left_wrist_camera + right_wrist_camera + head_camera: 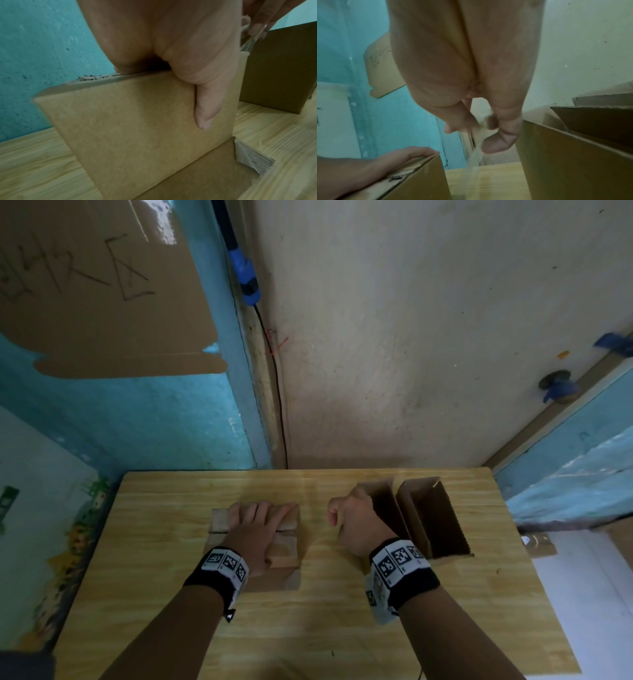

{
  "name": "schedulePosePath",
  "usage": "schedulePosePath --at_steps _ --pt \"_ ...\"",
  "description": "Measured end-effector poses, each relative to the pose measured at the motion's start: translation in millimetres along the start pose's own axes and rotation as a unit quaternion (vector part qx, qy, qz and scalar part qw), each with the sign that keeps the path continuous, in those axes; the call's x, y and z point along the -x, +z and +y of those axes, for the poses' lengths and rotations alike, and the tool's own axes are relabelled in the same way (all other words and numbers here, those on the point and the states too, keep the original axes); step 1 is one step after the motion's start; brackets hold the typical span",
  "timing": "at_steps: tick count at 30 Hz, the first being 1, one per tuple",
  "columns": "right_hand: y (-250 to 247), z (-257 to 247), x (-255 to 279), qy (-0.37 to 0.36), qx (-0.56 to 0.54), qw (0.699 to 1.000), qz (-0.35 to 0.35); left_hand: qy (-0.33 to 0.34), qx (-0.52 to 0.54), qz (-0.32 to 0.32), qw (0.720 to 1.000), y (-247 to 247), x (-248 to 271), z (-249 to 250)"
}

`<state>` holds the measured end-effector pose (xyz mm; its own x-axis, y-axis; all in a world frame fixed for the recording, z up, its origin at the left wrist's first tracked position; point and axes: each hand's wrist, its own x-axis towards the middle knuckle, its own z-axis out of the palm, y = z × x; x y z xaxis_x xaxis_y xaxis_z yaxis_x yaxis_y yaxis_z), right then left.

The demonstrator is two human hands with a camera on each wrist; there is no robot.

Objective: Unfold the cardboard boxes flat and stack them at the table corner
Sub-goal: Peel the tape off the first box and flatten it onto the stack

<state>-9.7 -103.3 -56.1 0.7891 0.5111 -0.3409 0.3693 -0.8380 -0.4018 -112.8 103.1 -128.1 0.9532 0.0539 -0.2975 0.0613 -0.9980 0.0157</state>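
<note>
A closed brown cardboard box (286, 546) stands at the middle of the wooden table (164, 583). My left hand (263, 515) presses flat on its top, fingers straight, while the thumb (205, 108) lies down the box's near side (137, 128). Just right of it, my right hand (346, 518) hovers with curled fingers that pinch a strip of clear tape (474, 155) hanging down. Two open-topped cardboard boxes (390, 515) (438, 525) stand side by side at the right, close behind the right hand.
A large flat cardboard sheet (102, 302) with writing is fixed to the blue wall at the upper left. A cable with blue tape (246, 275) runs down the wall corner behind the table. Bare tabletop lies to the left and front.
</note>
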Motion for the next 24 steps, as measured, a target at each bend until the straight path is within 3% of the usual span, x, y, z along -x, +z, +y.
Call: schedulePosePath --at_steps 3,7,12,17,24 --pt "-20 0 -6 0.02 0.067 0.995 0.073 -0.001 0.003 -0.009 1.0 -1 -2 -1" --pt "-50 17 -9 0.017 -0.081 0.994 0.071 -0.004 0.001 -0.016 1.0 0 -3 -1" --pt "-38 15 4 -0.02 -0.113 0.991 0.069 -0.006 -0.006 -0.016 1.0 2 -4 0" --pt "0 8 10 -0.026 -0.071 0.996 0.053 -0.007 -0.007 -0.01 1.0 2 -2 1" --pt "50 -2 13 -0.066 0.108 0.987 0.097 -0.005 -0.009 0.002 1.0 5 -3 0"
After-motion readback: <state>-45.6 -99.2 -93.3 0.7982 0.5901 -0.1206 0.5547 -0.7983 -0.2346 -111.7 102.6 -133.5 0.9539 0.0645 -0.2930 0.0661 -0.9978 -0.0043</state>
